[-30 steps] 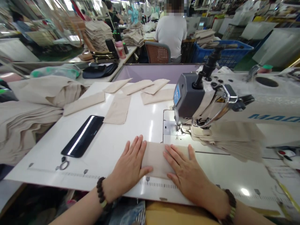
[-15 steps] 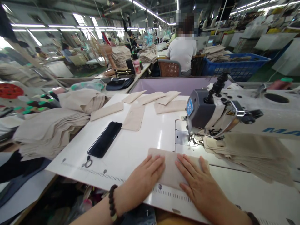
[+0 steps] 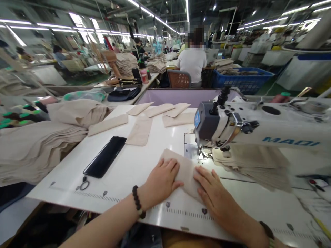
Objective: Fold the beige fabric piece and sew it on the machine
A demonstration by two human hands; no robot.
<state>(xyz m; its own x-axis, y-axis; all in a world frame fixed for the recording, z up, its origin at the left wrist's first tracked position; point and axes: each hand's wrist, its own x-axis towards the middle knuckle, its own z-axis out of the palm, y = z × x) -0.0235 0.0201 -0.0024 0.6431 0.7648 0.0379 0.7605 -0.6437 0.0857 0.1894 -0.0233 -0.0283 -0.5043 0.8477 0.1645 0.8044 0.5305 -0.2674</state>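
Observation:
A beige fabric piece (image 3: 184, 172) lies turned at a slant on the white sewing table, in front of the sewing machine (image 3: 219, 124). My left hand (image 3: 161, 182) rests flat on its left part, fingers stretched out and thumb spread. On its right part lies my right hand (image 3: 213, 193), also open, with the fingers laid over the cloth. The machine's presser foot (image 3: 205, 153) is just beyond the piece, apart from it. A stack of beige fabric pieces (image 3: 258, 165) sits under the machine's arm.
A black phone (image 3: 105, 156) with a ring strap lies left of my hands. Several loose beige pieces (image 3: 139, 131) are spread along the table's back. A fabric pile (image 3: 38, 144) stands at the left. Farther off, a person in white (image 3: 191, 65) sits near a blue basket (image 3: 243, 81).
The fabric piece has turned clockwise, its left end now farther from me. Both hands moved with it, and my left thumb has spread out. The whole view has shifted a little.

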